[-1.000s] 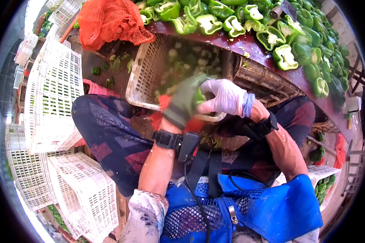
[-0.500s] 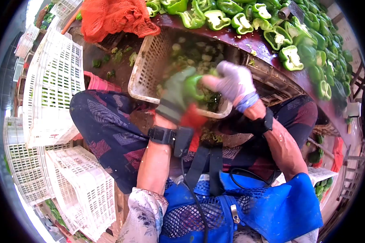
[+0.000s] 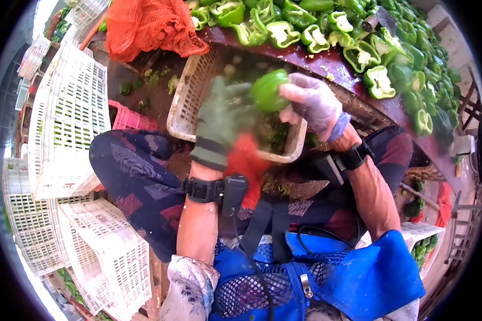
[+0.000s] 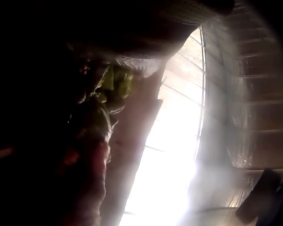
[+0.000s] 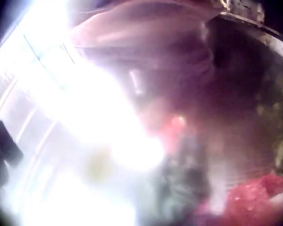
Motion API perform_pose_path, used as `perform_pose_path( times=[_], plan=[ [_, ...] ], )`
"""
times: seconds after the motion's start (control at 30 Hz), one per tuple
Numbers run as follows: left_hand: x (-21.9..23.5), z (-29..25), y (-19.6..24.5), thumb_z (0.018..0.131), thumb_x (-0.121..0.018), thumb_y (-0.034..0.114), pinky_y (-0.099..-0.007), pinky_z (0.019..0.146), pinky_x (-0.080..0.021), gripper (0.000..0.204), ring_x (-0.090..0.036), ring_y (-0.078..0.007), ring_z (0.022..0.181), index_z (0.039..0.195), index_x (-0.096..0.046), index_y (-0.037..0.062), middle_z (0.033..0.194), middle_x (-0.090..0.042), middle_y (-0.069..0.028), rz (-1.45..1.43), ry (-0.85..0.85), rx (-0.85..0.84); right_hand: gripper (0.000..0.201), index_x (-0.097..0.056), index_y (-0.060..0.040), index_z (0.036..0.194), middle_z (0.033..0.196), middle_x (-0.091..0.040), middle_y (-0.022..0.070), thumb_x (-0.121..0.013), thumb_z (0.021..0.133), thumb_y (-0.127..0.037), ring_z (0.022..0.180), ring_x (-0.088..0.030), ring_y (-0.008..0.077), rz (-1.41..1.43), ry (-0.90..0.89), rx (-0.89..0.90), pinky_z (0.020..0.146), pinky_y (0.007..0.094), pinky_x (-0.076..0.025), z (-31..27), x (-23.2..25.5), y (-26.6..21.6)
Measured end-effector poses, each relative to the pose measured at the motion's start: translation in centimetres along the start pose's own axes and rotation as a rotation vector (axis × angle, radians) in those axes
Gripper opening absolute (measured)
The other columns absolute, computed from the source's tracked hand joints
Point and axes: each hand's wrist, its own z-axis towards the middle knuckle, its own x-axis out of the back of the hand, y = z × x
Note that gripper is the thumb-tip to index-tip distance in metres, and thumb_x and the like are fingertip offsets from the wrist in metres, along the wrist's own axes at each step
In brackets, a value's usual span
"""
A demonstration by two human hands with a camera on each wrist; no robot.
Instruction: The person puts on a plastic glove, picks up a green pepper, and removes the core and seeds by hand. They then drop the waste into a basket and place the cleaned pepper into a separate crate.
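Dark red table (image 3: pixel 326 61): heap of halved green peppers (image 3: pixel 359 37), orange net sack (image 3: pixel 144 27)

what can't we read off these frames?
- Left hand: motion-blurred in the head view; its grip cannot be told.
- Left wrist view: mostly dark, backlit by glare; only a green pepper scrap shows.
- Right wrist view: washed out by glare and blur.
- Basket contents: hidden behind both hands and the pepper the right hand holds.

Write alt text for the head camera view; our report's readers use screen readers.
A seated person's right hand, in a pale glove, grips a green pepper above a white crate between the knees, the blurred green-gloved left hand beside it. Halved peppers cover the table beyond; empty white crates stack on the left.
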Motion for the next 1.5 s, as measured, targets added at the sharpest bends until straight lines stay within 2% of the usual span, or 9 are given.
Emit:
perform_pose_path(
  times=[0.17, 0.37, 0.43, 0.5, 0.63, 0.8, 0.97, 1.23, 1.5],
  plan=[
    [0.3, 0.2, -1.7, 0.094, -0.038, 0.065, -0.0486, 0.100, -0.042, 0.075, -0.046, -0.0312, 0.126, 0.137, -0.044, 0.0052, 0.139, -0.046, -0.0161, -0.094, -0.256, -0.039, 0.032, -0.063, 0.0005, 0.113, 0.093, -0.070, 0.0078, -0.067, 0.091, -0.023, 0.058, -0.062, 0.0111, -0.287, -0.004, -0.079, 0.052, 0.0225, -0.050, -0.2, -0.9, 1.2],
    [-1.7, -1.6, -0.7, 0.097, -0.043, 0.052, -0.0372, 0.099, -0.044, 0.060, -0.054, -0.0303, 0.118, 0.136, -0.048, 0.0061, 0.129, -0.055, -0.0166, 0.023, 0.048, -0.058, 0.024, -0.065, -0.0053, 0.104, 0.084, -0.068, 0.0052, -0.068, 0.088, -0.023, 0.061, -0.062, 0.0126, -0.297, 0.139, 0.087, 0.052, 0.0261, -0.049, -0.3, -3.3, 0.7],
    [0.2, 0.3, -3.2, 0.096, -0.049, 0.041, -0.0362, 0.096, -0.047, 0.048, -0.057, -0.0286, 0.115, 0.127, -0.057, 0.0063, 0.123, -0.059, -0.0157, 0.637, -0.182, -0.628, 0.024, -0.065, -0.0098, 0.102, 0.081, -0.066, 0.0087, -0.069, 0.083, -0.024, 0.067, -0.065, 0.0229, -1.399, 0.018, 0.667, 0.058, 0.0344, -0.053, 0.8, -2.3, 4.8],
    [2.4, 1.5, -4.6, 0.093, -0.054, 0.020, -0.0380, 0.096, -0.050, 0.030, -0.061, -0.0276, 0.110, 0.119, -0.063, 0.0054, 0.117, -0.062, -0.0156, 1.023, -0.118, -1.115, 0.027, -0.066, -0.0123, 0.104, 0.080, -0.064, 0.0114, -0.070, 0.081, -0.025, 0.071, -0.065, 0.0311, -1.339, -0.107, 0.662, 0.065, 0.0392, -0.054, 0.5, -3.9, 4.2],
    [5.6, -0.1, 2.4, 0.089, -0.063, 0.018, -0.0335, 0.071, -0.060, 0.025, -0.066, -0.0229, 0.096, 0.111, -0.063, 0.0056, 0.105, -0.066, -0.0114, -0.352, -0.234, -0.192, 0.020, -0.066, -0.0059, 0.091, 0.086, -0.065, 0.0162, -0.067, 0.085, -0.025, 0.084, -0.066, 0.0344, -1.114, 0.160, 0.633, 0.073, 0.0421, -0.053, 1.5, -1.0, -0.1],
    [15.3, -7.9, 18.0, 0.094, -0.061, 0.030, -0.0197, 0.060, -0.051, 0.041, -0.064, -0.0151, 0.085, 0.122, -0.058, 0.0006, 0.111, -0.064, -0.0117, 0.572, 0.655, -1.223, 0.030, -0.067, -0.0064, 0.100, 0.093, -0.067, 0.0165, -0.069, 0.084, -0.032, 0.084, -0.066, 0.0305, -1.490, 0.736, 0.295, 0.075, 0.0407, -0.053, 4.9, 5.8, -4.9],
    [21.5, -10.2, 28.0, 0.090, -0.064, 0.047, -0.0359, 0.096, -0.048, 0.067, -0.059, -0.0248, 0.110, 0.137, -0.048, 0.0013, 0.126, -0.057, -0.0215, 1.885, 1.602, -1.327, 0.050, -0.061, -0.0073, 0.112, 0.099, -0.065, 0.0163, -0.075, 0.075, -0.037, 0.097, -0.063, 0.0322, -1.684, 0.907, 0.136, 0.078, 0.0417, -0.053, 9.4, 5.7, -3.4],
    [-0.4, -1.4, 7.6, 0.096, -0.056, 0.029, -0.0345, 0.089, -0.050, 0.042, -0.056, -0.0229, 0.112, 0.130, -0.055, 0.0047, 0.123, -0.060, -0.0137, 0.753, 0.063, -0.924, 0.037, -0.063, 0.0000, 0.110, 0.089, -0.070, 0.0127, -0.068, 0.079, -0.019, 0.076, -0.068, 0.0220, -0.789, 0.565, 0.204, 0.071, 0.0345, -0.054, 4.7, 2.0, -6.4],
    [-5.0, 1.4, 0.0, 0.100, -0.042, 0.037, -0.0367, 0.090, -0.050, 0.043, -0.062, -0.0232, 0.102, 0.126, -0.057, 0.0072, 0.115, -0.064, -0.0116, 0.537, -0.067, -0.872, 0.045, -0.057, -0.0053, 0.131, 0.085, -0.066, 0.0041, -0.066, 0.088, -0.015, 0.066, -0.061, 0.0131, -0.263, 0.146, 0.187, 0.059, 0.0281, -0.051, 0.2, -4.2, -3.4]
  ],
)
